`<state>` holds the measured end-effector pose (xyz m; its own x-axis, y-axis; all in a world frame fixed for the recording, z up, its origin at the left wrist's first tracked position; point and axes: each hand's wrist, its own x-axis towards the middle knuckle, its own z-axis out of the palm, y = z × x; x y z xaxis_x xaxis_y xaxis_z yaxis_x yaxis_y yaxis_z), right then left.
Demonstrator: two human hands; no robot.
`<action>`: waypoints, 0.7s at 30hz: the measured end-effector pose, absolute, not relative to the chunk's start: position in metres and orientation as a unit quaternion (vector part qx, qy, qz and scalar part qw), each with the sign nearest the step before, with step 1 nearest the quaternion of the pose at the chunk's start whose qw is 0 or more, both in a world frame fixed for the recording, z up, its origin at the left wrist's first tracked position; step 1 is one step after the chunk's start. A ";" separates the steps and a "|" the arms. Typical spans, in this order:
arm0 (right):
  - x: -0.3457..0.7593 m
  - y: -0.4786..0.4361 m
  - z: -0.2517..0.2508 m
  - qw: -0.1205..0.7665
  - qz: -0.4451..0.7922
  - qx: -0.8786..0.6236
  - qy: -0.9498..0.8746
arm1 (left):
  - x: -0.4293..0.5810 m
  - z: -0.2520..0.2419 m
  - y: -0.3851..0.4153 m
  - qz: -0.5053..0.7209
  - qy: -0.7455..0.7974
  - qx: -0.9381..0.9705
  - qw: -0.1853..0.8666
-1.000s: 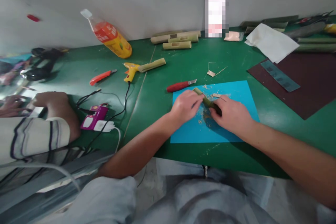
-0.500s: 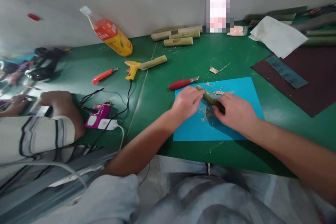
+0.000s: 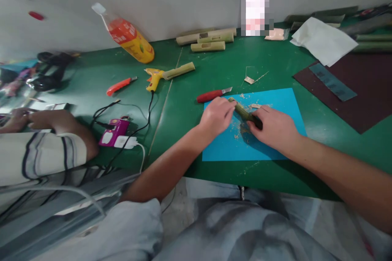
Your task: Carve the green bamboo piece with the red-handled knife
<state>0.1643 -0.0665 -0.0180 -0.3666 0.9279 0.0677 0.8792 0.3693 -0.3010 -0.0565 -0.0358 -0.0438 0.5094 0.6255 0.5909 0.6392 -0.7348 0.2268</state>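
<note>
A short green bamboo piece (image 3: pixel 241 111) lies slantwise over a blue sheet (image 3: pixel 275 102) strewn with shavings. My left hand (image 3: pixel 216 116) is closed on its far end. My right hand (image 3: pixel 274 128) is closed round its near end, where something dark shows between the fingers; I cannot make out what it is. A red-handled knife (image 3: pixel 211 96) lies just beyond my left hand, off the sheet.
On the green table: a yellow glue gun (image 3: pixel 153 78) with a bamboo piece (image 3: pixel 180 70), an orange cutter (image 3: pixel 119 86), a tilted orange bottle (image 3: pixel 130 38), bamboo tubes (image 3: pixel 208 40), white paper (image 3: pixel 321 40), a dark mat (image 3: pixel 358 89), a purple charger (image 3: pixel 113 136). Another person's striped sleeve (image 3: pixel 39 157) at left.
My hands stay on the bamboo piece with only slight shifts. The other person's hand at left has moved further left, away from the charger.
</note>
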 end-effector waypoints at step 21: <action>0.167 -0.068 -0.015 0.102 0.116 -0.555 -0.818 | -0.056 -0.046 -0.029 -0.311 -0.323 -0.892 -0.052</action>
